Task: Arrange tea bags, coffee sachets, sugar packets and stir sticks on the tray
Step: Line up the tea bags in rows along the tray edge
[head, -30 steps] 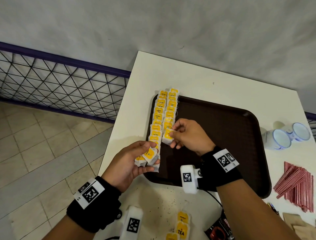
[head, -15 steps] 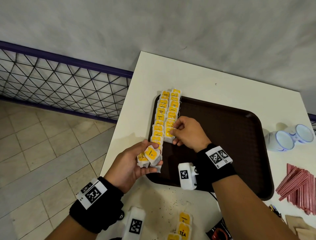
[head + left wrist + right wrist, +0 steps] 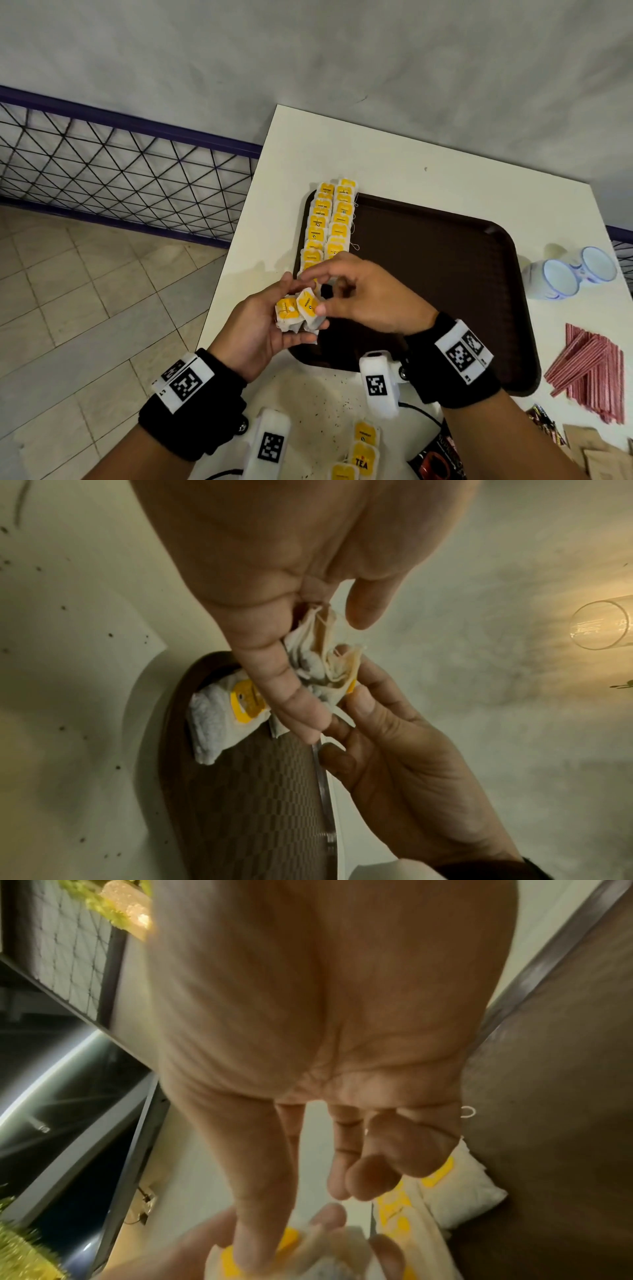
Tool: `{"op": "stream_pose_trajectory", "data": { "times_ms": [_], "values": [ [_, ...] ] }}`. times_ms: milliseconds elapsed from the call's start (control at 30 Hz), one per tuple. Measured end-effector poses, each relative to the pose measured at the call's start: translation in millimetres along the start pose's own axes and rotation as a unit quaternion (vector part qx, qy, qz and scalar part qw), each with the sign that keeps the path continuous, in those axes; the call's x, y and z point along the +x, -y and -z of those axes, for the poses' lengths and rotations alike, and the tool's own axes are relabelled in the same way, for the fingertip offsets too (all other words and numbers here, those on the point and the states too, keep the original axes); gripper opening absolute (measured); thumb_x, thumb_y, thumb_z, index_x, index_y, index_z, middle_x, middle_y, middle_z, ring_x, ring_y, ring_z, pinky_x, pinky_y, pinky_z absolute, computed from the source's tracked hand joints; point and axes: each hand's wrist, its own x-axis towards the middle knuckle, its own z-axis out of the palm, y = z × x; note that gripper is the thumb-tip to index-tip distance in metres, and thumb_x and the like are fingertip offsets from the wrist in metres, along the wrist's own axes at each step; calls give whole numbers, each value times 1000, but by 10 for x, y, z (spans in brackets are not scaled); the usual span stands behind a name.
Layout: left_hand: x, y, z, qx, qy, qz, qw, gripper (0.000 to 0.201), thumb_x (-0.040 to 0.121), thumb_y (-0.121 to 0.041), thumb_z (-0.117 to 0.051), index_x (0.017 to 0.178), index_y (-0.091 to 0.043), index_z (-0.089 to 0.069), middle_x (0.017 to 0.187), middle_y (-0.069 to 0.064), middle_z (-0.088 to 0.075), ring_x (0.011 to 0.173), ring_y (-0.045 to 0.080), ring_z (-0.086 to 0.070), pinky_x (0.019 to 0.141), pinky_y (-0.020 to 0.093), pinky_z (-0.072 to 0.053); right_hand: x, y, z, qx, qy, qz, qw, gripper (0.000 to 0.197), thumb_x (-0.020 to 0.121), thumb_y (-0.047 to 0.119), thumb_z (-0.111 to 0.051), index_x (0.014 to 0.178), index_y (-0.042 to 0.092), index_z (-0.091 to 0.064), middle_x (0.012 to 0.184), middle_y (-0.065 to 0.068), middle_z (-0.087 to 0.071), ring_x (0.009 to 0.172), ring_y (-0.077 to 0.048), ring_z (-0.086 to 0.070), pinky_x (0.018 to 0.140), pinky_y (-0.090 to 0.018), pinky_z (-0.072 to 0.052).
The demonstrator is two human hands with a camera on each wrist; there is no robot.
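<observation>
My left hand grips a small bunch of yellow-tagged tea bags just over the near left corner of the dark brown tray. My right hand has its thumb on the tag of one bag in that bunch and its forefinger arched over the top, pinching it. In the left wrist view the right hand's fingertips close on the bunch. Two rows of tea bags lie overlapped along the tray's left side. The nearest end of those rows is hidden behind my hands.
Two blue-and-white cups stand right of the tray. Red striped stir sticks lie below them, with brown packets at the corner. Loose tea bags and a dark coffee sachet lie at the near edge. A wire fence stands left of the table.
My right hand drew back from the right-hand row on the tray, leaving a bag there, and came to the bunch in my left hand. The left hand stayed in place.
</observation>
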Motion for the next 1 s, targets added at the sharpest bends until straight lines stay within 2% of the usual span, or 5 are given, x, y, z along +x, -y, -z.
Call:
{"op": "stream_pose_trajectory", "data": {
  "times_ms": [100, 267, 500, 633, 1000],
  "values": [
    [7, 17, 1, 14, 1, -2, 1000, 52, 102, -47, -42, 123, -5, -67, 105, 22, -73, 94, 40, -73, 79, 43, -60, -11, 22, -19, -29, 36, 0, 999, 41, 82, 18, -80, 116, 39, -69, 114, -3, -50, 83, -6, -50, 79, -19, -49],
    [13, 21, 1, 22, 3, 6, 1000, 51, 101, -47, -43, 123, -8, -67, 108, 23, -73, 97, 40, -73, 76, 40, -61, -41, 32, -14, -3, -5, 20, 1000, 20, 81, 10, -80, 96, 24, -75, 106, -2, -55, 76, -5, -49, 75, -18, -46],
    [1, 23, -13, 29, -17, -11, 999, 40, 102, -39, -46, 117, -8, -68, 109, 23, -74, 93, 35, -74, 68, 33, -62, -96, 23, 43, 66, -80, 42, 994, 9, 85, 8, -76, 94, 7, -75, 93, -6, -72, 85, -27, -68, 82, -46, -57],
    [-5, 12, 38, 20, -37, -21, 999, 39, 101, -38, -49, 111, -8, -72, 112, 22, -74, 94, 37, -74, 67, 34, -62, -107, -38, 173, 130, -147, -18, 980, 5, 89, 0, -69, 92, -2, -67, 74, -11, -70, 58, -10, -63, 51, -20, -47],
    [-24, 4, 44, 19, -36, -15, 999, 40, 101, -39, -49, 111, -7, -72, 113, 21, -74, 94, 36, -74, 72, 35, -61, 46, -345, 73, 106, -119, -153, 975, 3, 95, 3, -63, 94, 2, -60, 65, -11, -68, 57, -20, -69, 45, -23, -49]
  ]
}}
